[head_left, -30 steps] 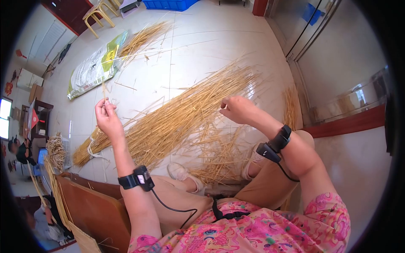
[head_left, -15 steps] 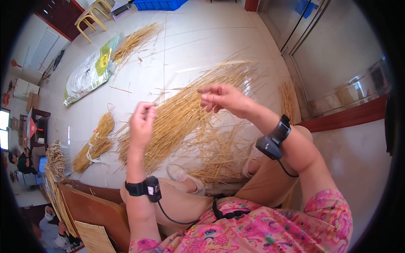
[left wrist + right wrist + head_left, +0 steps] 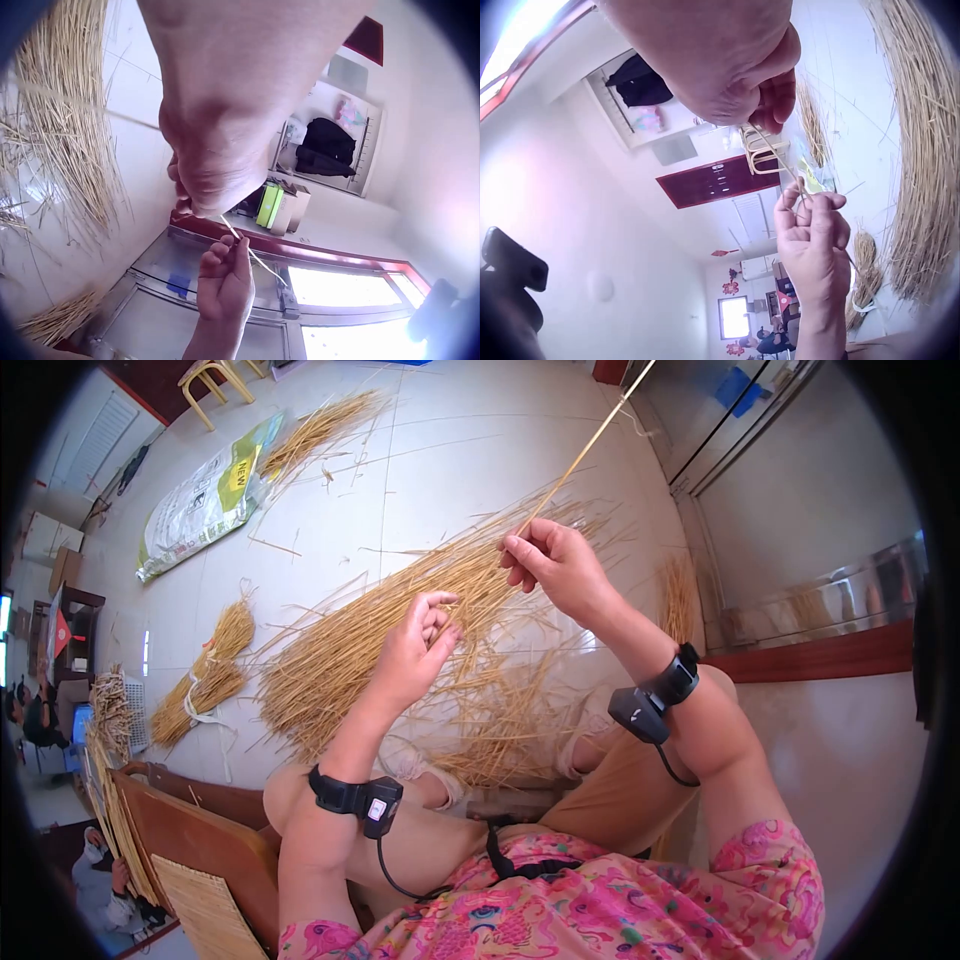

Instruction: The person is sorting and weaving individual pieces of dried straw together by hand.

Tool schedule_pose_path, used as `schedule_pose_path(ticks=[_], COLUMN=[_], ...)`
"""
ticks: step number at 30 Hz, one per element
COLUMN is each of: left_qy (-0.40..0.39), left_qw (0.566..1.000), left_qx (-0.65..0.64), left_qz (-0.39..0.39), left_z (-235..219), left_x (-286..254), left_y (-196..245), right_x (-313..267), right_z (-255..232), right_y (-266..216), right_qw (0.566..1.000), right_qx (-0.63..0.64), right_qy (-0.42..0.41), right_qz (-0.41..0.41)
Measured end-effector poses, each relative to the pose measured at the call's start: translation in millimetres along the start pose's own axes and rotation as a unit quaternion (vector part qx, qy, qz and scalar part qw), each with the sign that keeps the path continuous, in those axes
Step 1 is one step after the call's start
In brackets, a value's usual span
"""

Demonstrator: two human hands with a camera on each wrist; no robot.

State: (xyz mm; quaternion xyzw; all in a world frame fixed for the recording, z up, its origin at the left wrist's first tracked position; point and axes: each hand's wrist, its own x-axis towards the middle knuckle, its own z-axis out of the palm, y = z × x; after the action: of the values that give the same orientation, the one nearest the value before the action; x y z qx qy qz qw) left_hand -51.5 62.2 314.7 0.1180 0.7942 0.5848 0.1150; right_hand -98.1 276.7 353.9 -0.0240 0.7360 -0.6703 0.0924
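Observation:
A long thin straw stalk [image 3: 590, 446] slants up and away from the right hand [image 3: 565, 568], which pinches it between thumb and fingers. Lower and to the left, the left hand [image 3: 408, 658] has curled fingers. In the right wrist view the stalk [image 3: 777, 152] runs from the right hand [image 3: 776, 101] down to the left hand [image 3: 816, 244], whose fingertips pinch it. The left wrist view also has the stalk [image 3: 231, 227] spanning both hands. Beneath them a large loose straw pile [image 3: 345, 660] lies across the floor.
A bundle [image 3: 207, 670] tied with white string lies left of the pile. Beyond it are a printed sack [image 3: 200, 515] and more straw [image 3: 320, 432]. Broken straw lies by the feet. A brown wooden board [image 3: 200, 840] stands at lower left, glass doors at right.
The left hand has moved right, closer to the right hand. The right hand has turned, and the stalk now points to the upper right. One second ago the hands were wide apart.

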Motion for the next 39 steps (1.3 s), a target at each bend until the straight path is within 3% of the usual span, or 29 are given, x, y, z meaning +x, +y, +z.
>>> schedule_pose_path(ticks=[7,10,14,19,22,25,27,28,29,30,32,33,36,37,39], left_qy=[0.065,0.103,0.132,0.172,0.174,0.151,0.11,0.085,0.043,-0.048,-0.224,-0.243,-0.201,-0.161,-0.015], left_qw=[0.994,0.989,0.976,0.877,0.881,0.938,0.986,0.99,0.994,0.998,0.964,0.961,0.949,0.968,0.979], left_qx=[-0.082,-0.1,0.092,0.315,0.316,0.221,0.019,-0.083,-0.077,-0.042,0.03,0.101,0.23,0.191,0.204], left_qz=[-0.012,0.021,0.144,0.319,0.307,0.22,0.126,0.075,0.062,-0.005,-0.137,-0.086,0.077,-0.025,0.01], left_z=[6.3,12.7,7.9,4.0,0.0,-4.9,-10.5,-15.0,-23.1,-33.0,-47.0,-40.9,-24.5,-18.7,-7.9], left_x=[4.3,6.1,10.3,10.3,10.5,3.9,-2.8,-5.9,-8.8,-10.6,-14.1,-19.7,-17.5,-13.3,-6.7], left_y=[9.1,6.3,4.7,18.8,9.6,9.3,12.5,14.7,16.7,19.2,23.0,13.2,2.3,17.9,22.8], right_x=[-4.5,-7.8,-11.9,-15.3,-10.3,-1.8,3.7,5.9,7.8,8.9,8.5,7.5,5.0,2.8,-0.9], right_z=[9.6,12.5,17.0,20.0,13.1,-1.1,-12.5,-18.0,-23.1,-27.7,-32.4,-32.3,-24.4,-20.0,-9.6], right_y=[4.4,6.7,7.0,-2.2,1.0,3.3,3.5,2.7,1.8,1.2,1.4,1.0,0.7,1.7,2.0], right_qw=[0.998,0.998,0.999,0.996,0.995,0.992,0.988,0.986,0.984,0.983,0.984,0.985,0.989,0.991,0.993], right_qx=[0.05,0.049,0.039,0.065,0.054,0.008,-0.008,0.0,0.006,0.013,0.01,0.004,-0.011,-0.014,-0.004], right_qy=[-0.03,-0.034,-0.014,0.021,0.066,0.113,0.148,0.159,0.169,0.178,0.17,0.168,0.141,0.129,0.109], right_qz=[0.009,0.008,0.013,0.062,0.06,0.055,0.048,0.048,0.049,0.049,0.05,0.047,0.045,0.046,0.05])
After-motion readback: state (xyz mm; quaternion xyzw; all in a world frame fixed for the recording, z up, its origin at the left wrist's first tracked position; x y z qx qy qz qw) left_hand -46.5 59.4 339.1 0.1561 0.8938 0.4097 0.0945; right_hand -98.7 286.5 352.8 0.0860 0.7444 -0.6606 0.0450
